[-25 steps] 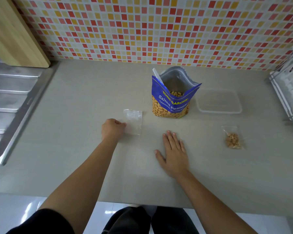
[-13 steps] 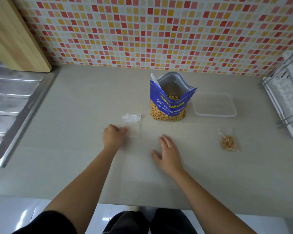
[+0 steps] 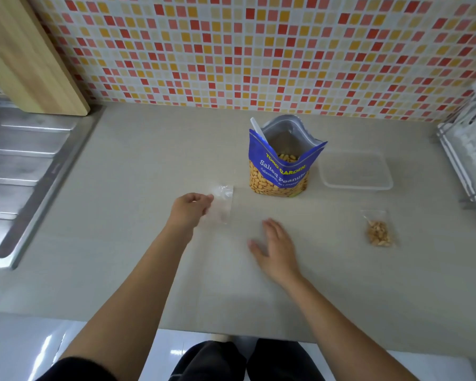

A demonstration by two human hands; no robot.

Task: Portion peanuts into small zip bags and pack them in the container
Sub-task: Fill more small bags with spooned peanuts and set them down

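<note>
Open peanut pouch [image 3: 280, 171] mid-counter [image 3: 135, 270] holds peanuts and a white scoop [image 3: 259, 130]. Clear container [image 3: 355, 171] just right of it. Filled zip bag [image 3: 378, 229] toward right edge. Left hand [image 3: 193, 210] pinches clear zip bag [image 3: 221, 204]; right hand [image 3: 278, 248] spread nearby.

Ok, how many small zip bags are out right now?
2. One empty zip bag pinched by the left hand, left of the peanut pouch; one filled zip bag lying in front of the container.
</note>
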